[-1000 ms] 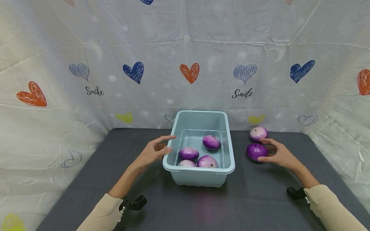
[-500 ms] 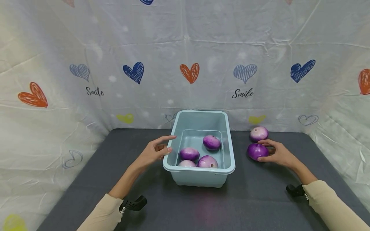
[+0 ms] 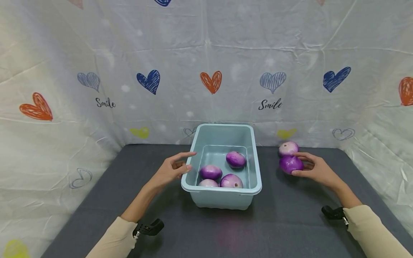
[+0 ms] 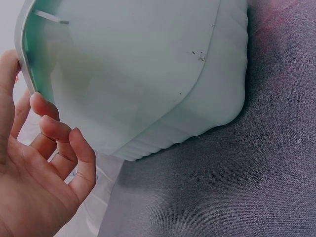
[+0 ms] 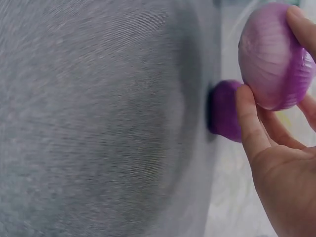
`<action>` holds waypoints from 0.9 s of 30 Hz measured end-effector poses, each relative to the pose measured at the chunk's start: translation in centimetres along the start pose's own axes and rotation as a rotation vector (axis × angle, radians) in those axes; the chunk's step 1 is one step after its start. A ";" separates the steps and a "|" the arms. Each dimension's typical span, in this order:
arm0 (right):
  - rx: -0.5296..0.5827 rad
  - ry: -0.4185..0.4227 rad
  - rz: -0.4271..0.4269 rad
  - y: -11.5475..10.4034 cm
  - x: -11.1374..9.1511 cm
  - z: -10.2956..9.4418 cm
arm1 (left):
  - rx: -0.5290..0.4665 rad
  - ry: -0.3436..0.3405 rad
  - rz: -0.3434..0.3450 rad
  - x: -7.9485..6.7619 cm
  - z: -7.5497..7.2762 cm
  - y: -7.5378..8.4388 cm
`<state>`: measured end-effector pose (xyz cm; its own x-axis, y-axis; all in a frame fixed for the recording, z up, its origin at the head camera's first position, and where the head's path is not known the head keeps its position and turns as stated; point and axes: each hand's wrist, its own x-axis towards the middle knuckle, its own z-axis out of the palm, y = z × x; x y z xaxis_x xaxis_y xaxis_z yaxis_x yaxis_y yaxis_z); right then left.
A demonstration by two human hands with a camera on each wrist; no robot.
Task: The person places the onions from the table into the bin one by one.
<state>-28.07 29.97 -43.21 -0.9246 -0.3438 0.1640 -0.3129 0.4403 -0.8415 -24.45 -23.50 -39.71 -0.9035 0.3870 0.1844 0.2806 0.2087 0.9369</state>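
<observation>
A purple onion (image 3: 291,165), likely firm, slick and best held round its middle, hangs just above the dark table (image 3: 287,229), gripped between the right hand's (image 3: 319,172) thumb and fingers, while the left hand (image 3: 169,171), loosely parted, touches the bin (image 3: 222,200).

- Head view: light soft, even; backdrop (image 3: 206,46) warm-tinted toward 9 o'clock.
- Tablecloth (image 3: 230,233): pinkish glow, 6 o'clock.
- Left wrist view: diffuse shadow beside bin (image 4: 143,74), 5 o'clock.
- Right wrist view: tablecloth blurred, 9 o'clock; far onion (image 5: 226,112) out of focus, 3 o'clock; held onion (image 5: 271,59) glossy.
</observation>
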 end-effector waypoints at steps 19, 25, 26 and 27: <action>0.213 0.055 -0.059 -2.4 -0.2 -0.8 | 0.012 0.010 -0.002 0.0 0.0 -0.1; 0.231 0.046 -0.057 -3.4 0.5 -0.1 | 0.007 0.012 0.003 0.0 0.0 -0.2; 0.239 0.045 -0.054 -3.6 0.7 -0.1 | 0.006 0.012 0.000 0.0 0.0 -0.1; 0.246 0.045 -0.051 -3.8 0.9 0.0 | 0.007 0.012 -0.001 0.0 0.0 -0.1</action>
<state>-27.68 28.02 -39.91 -0.9194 -0.3210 0.2272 -0.3020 0.2060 -0.9308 -24.49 -23.52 -39.85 -0.9075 0.3759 0.1875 0.2823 0.2153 0.9349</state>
